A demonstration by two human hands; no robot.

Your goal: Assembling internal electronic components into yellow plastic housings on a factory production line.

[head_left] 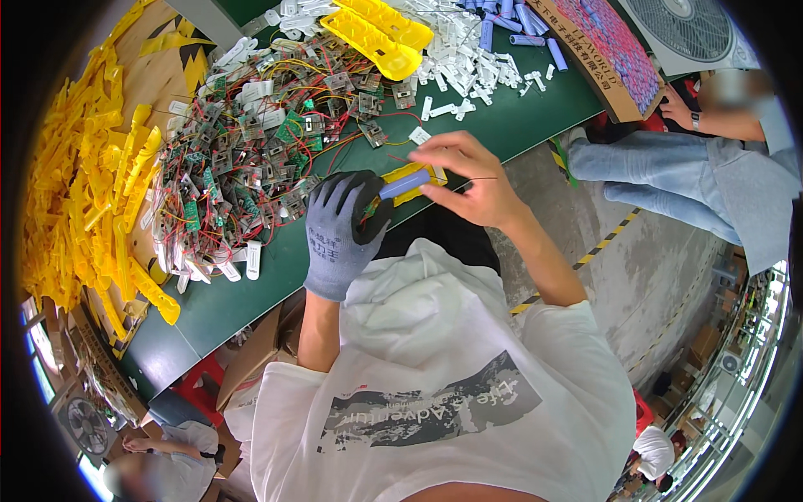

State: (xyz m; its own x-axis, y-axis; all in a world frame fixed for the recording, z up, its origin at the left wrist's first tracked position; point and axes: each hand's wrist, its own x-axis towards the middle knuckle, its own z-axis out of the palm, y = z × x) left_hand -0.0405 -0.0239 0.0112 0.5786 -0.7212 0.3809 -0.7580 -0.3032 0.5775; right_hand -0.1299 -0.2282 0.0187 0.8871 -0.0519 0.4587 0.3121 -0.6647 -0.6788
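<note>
Blue cylindrical cell (405, 183) pinched by bare right hand (464, 177) over yellow holder (418, 186), gripped by gloved left hand (347, 230) at bench (510, 125) edge.

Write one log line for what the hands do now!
left hand: gloved, holds yellow holder | right hand: bare, pinches blue cell | table: circuit boards

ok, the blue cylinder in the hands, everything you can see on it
The blue cylinder is a small, smooth, battery-like cell with a glossy blue wrap. It lies roughly level, tilted slightly up to the right, above the green table edge. The gloved left hand grips its left end; the bare right hand pinches its right end, so both ends are hidden. It sits against a yellow plastic holder held beneath it. Similar blue cells lie loose at the table's far end.
</note>
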